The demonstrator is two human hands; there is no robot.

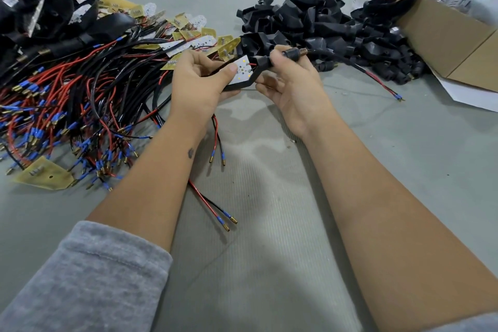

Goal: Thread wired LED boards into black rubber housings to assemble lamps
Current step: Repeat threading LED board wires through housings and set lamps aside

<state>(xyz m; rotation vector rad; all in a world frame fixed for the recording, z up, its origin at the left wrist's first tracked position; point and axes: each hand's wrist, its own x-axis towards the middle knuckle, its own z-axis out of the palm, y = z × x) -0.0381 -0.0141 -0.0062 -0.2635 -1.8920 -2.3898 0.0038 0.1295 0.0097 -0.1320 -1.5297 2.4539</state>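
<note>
**Housing held level between both hands**

We see the black rubber housing (242,81) above the table's (269,250) centre, its long axis running from 8 o'clock up to 2 o'clock, threaded neck (295,53) pointing toward 2. The white LED board (244,71) sits in its open face. Our left hand (199,81) grips the wide end, thumb pressing the board; our right hand (291,75) pinches the neck, both forearms reaching toward 12.
</note>
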